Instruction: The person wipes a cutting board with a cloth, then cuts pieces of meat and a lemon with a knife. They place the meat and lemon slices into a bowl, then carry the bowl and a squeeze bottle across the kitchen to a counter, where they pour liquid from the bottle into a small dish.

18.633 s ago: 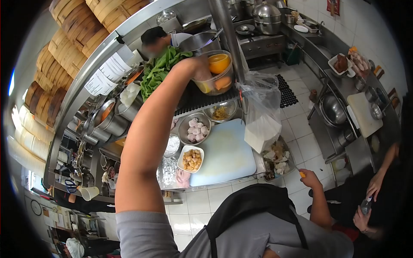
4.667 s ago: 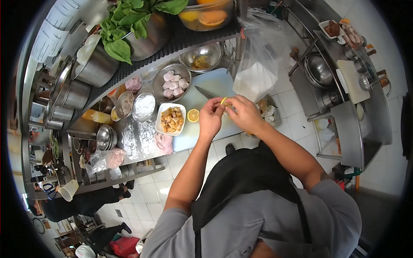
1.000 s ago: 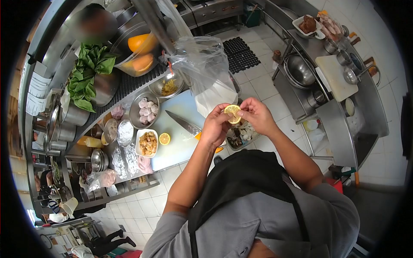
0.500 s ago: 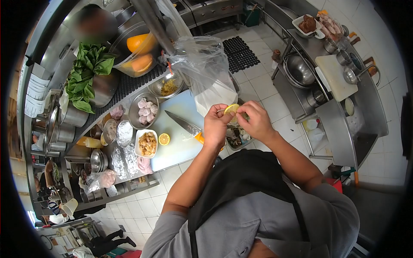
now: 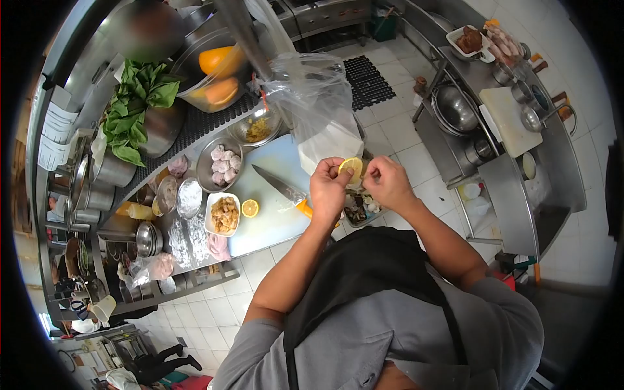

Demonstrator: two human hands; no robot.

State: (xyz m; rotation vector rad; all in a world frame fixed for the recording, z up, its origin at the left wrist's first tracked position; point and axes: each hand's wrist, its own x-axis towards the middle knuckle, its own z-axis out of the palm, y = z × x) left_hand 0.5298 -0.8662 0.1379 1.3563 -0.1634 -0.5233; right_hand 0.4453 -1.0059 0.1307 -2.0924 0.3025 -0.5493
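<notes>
My left hand (image 5: 329,190) pinches a lemon half (image 5: 351,166) between thumb and fingers, its cut yellow face showing. Just right of it, my right hand (image 5: 388,186) has its fingers pressed together; whatever they hold, if anything, is too small to make out. Both hands are raised above a container of scraps (image 5: 359,209) at the board's right edge. On the pale blue cutting board (image 5: 266,227) lie a knife (image 5: 279,186) with an orange handle and a second lemon half (image 5: 249,208), cut face up. A white dish of brown chopped food (image 5: 224,215) stands beside that half.
A metal bowl of pale pink balls (image 5: 224,164) and a bowl with yellow bits (image 5: 257,128) stand behind the board. A clear plastic bag (image 5: 309,97) hangs at the back. Leafy greens (image 5: 133,107) sit on the shelf. Another person (image 5: 153,29) is across the counter.
My right hand has drawn slightly away from the lemon half, opening a small gap. The lemon's cut face has turned more toward me.
</notes>
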